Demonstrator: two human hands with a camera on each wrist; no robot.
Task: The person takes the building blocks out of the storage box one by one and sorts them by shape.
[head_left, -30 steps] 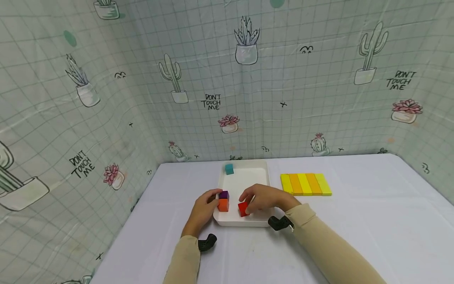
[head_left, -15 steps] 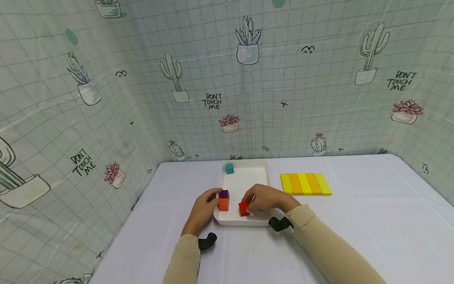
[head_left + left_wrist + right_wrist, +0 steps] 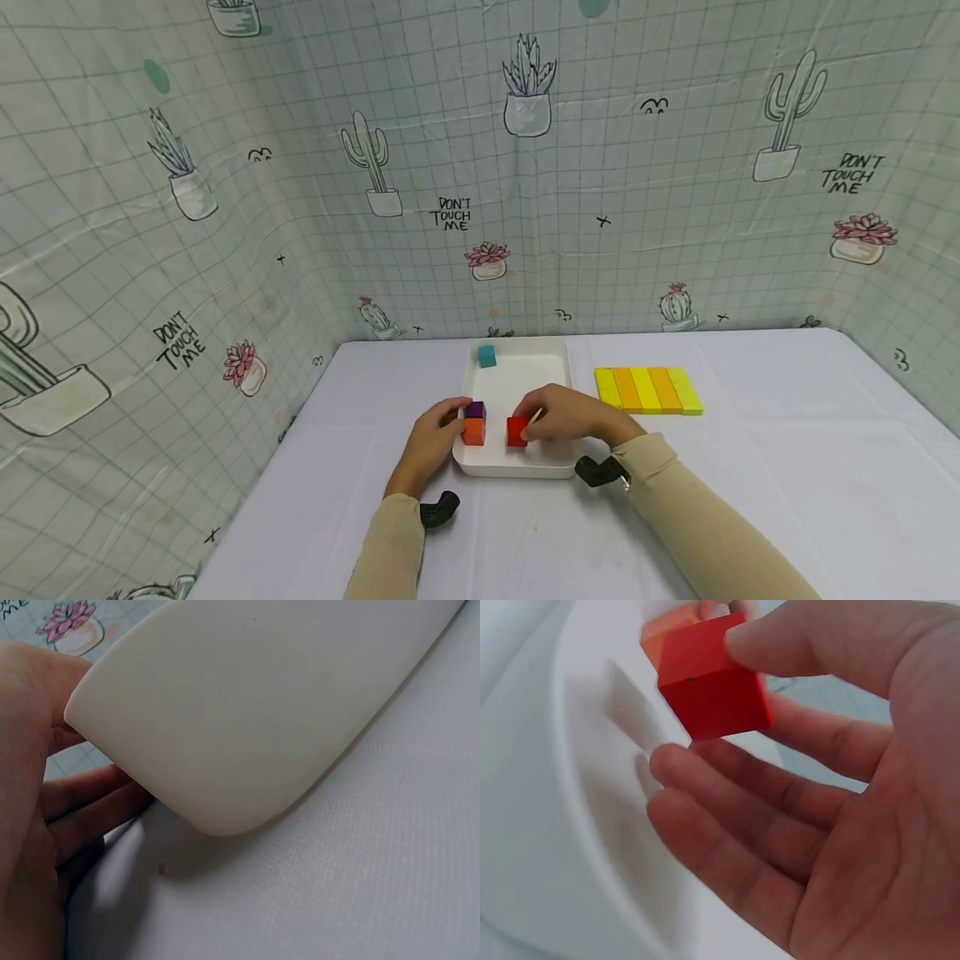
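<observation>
In the head view, my right hand (image 3: 562,412) pinches a red cube (image 3: 517,432) between thumb and index finger over the near part of a white tray (image 3: 517,472). The right wrist view shows the red cube (image 3: 716,686) at the fingertips, the other fingers (image 3: 727,847) extended below it. My left hand (image 3: 431,442) lies across the tray's left rim, fingertips right at an orange cube (image 3: 473,432) and a purple cube (image 3: 475,409) just behind it. In the left wrist view, several fingers (image 3: 97,806) stay relaxed outside the tray wall (image 3: 202,735), which hides the cubes.
A teal cube (image 3: 487,356) sits in the tray's far left corner. Right of the tray, several yellow and orange strips (image 3: 648,391) lie side by side on the white tablecloth (image 3: 787,467). A patterned curtain (image 3: 585,175) rises behind the table.
The right fingers have closed in on the red cube, which has straightened and shifted slightly up in the head view. The left hand keeps its place by the orange and purple cubes.
</observation>
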